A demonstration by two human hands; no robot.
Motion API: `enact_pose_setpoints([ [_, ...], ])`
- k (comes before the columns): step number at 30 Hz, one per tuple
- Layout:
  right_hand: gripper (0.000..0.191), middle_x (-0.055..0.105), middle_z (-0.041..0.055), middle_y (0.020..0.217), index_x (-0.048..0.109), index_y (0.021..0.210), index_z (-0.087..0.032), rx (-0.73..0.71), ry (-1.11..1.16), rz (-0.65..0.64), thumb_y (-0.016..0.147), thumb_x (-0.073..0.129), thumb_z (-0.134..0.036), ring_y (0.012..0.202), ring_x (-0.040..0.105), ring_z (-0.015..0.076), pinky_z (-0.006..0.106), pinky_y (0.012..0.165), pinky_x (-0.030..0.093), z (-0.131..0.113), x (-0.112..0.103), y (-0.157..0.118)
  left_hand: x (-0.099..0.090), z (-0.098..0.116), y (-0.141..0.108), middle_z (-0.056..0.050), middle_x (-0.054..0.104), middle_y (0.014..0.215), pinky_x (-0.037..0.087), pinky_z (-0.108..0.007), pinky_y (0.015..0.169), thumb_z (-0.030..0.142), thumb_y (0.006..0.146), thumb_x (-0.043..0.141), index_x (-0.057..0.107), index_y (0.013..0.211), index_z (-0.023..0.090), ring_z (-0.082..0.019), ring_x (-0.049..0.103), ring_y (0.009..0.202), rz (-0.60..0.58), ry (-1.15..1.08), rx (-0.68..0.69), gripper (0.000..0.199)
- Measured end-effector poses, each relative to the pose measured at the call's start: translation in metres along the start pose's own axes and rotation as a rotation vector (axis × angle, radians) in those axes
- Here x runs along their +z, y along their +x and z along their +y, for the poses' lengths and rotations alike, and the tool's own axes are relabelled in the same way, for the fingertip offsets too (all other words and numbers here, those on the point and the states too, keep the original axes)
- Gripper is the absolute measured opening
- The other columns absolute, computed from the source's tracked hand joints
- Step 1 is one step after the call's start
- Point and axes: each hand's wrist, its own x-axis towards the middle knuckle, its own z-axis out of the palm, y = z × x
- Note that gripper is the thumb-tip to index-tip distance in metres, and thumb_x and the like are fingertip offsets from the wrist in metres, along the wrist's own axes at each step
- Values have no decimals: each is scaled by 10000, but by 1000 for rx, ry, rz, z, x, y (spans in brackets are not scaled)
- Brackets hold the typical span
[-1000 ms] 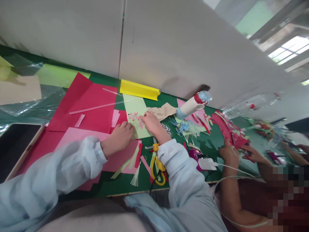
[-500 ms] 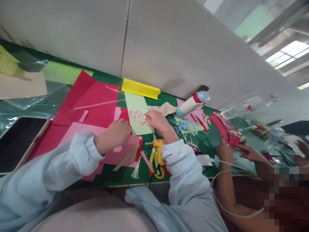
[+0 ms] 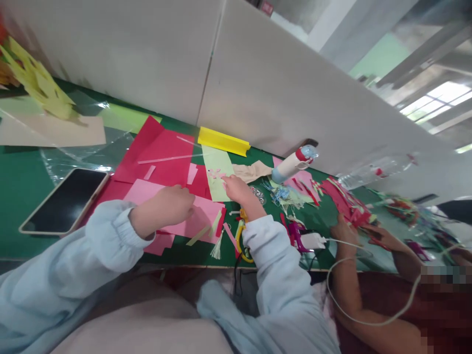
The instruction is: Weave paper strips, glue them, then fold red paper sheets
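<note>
My right hand (image 3: 240,191) is over a pale green paper strip (image 3: 218,161), thumb and fingers drawn together beside small pink cut-out pieces (image 3: 216,174). Whether a piece is pinched there, I cannot make out. Above the pink paper (image 3: 184,223) is my left hand (image 3: 165,209), its fingers curled together and their tips turned away from view. Near my right wrist lie a yellow-handled tool (image 3: 241,231), partly covered by my sleeve, and a small dish of shiny bits (image 3: 257,194). A white tassel (image 3: 217,247) and narrow paper strips (image 3: 199,236) lie at the front.
Red paper (image 3: 165,147), a folded yellow sheet (image 3: 223,141) and a bottle (image 3: 295,163) are along the grey partition. A phone (image 3: 66,201) lies at left. On the right, a person's hands (image 3: 346,231) work with red paper beside a white cable (image 3: 339,295).
The view has swung left, so table things appear further right. My left hand has drawn left over the pink paper. My right hand has shifted slightly left over the green strip.
</note>
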Motion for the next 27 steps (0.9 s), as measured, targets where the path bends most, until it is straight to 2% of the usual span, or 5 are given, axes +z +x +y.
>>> enact_pose_setpoints([
  [7,406,568,239,1346,576,1318,-80,26,-6,-67,945,423,-132,1195,604,291,370,1003,456,-23,6,15,14,-12,-45,-150,734,1048,507,-384,850,384,935,416,704,1118,169,-266,683,929,-21,-78,-57,403],
  [15,447,596,174,1349,478,1434,-124,-58,88,9,1014,399,-253,1260,560,246,338,1032,430,-54,-19,-41,45,-32,-92,-136,688,1261,499,-444,966,382,919,354,657,1259,181,-313,613,1164,108,-212,-185,498],
  [21,459,625,161,1240,505,1418,-120,-226,134,65,967,505,-209,1161,567,260,373,971,474,-105,16,-60,63,-36,-107,-123,725,1175,513,-442,969,389,929,356,698,1171,185,-291,638,1103,198,-281,-203,466],
  [25,628,431,140,1529,409,1493,-163,-376,88,117,885,513,-48,1295,454,263,394,1045,428,-123,32,-41,65,-33,-114,-116,743,1120,520,-433,964,386,928,351,715,1122,187,-281,655,1066,228,-281,-218,458],
  [27,634,463,125,1509,453,1455,-155,-433,53,76,845,505,11,1256,480,247,372,1027,432,-127,33,-32,64,-31,-118,-118,746,1101,527,-427,949,390,937,345,717,1114,186,-280,664,1044,231,-289,-221,460],
])
